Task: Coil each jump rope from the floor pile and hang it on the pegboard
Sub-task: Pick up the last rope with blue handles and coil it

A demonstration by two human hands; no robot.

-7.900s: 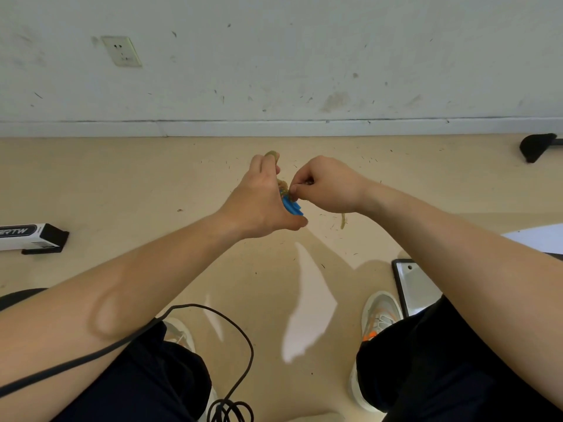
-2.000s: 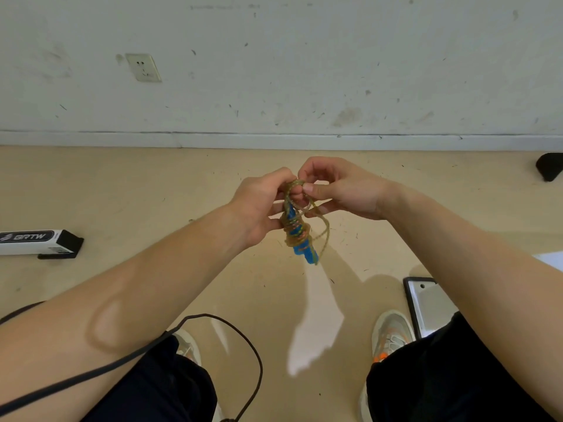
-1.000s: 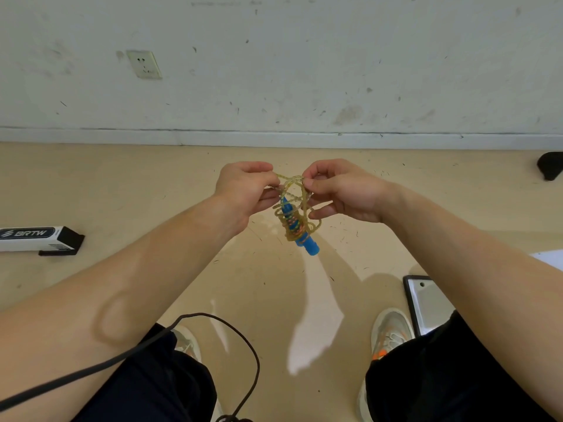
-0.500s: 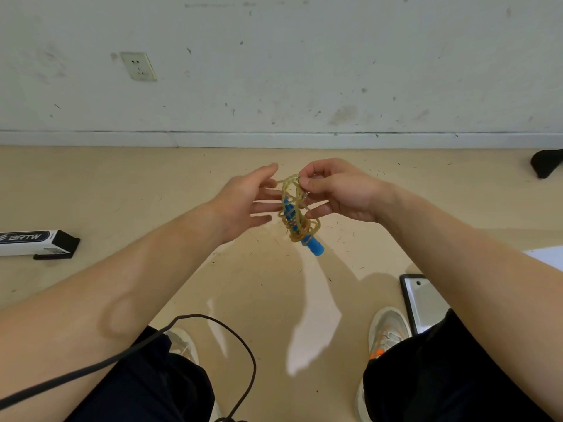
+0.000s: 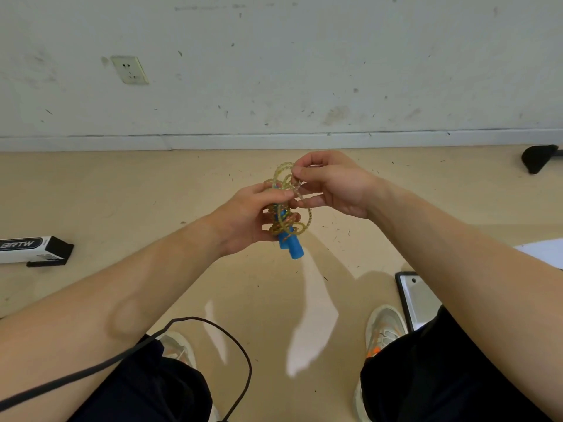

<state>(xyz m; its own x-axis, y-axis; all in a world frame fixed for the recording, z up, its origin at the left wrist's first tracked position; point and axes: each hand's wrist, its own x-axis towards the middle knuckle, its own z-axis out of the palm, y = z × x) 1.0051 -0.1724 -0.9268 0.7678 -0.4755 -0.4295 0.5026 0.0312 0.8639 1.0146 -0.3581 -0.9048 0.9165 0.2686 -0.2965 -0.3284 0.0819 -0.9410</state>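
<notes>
A jump rope (image 5: 288,222) with a yellowish translucent cord and blue handles hangs above the floor, its cord wound in loops around the handles. My left hand (image 5: 243,217) grips the wound bundle from the left, fingers curled round it. My right hand (image 5: 332,184) pinches a loop of the cord at the top of the bundle between thumb and forefinger. The blue handle ends stick out below my left hand. No pegboard or floor pile is in view.
A white wall with a socket (image 5: 129,70) stands ahead. A white and black box (image 5: 32,249) lies on the beige floor at left. A flat grey panel (image 5: 416,296) lies by my right shoe, a black object (image 5: 537,158) at far right, a black cable (image 5: 213,333) over my left leg.
My left hand, open beside the bundle half a second ago, has closed round it. My right hand has lifted a cord loop up at the top.
</notes>
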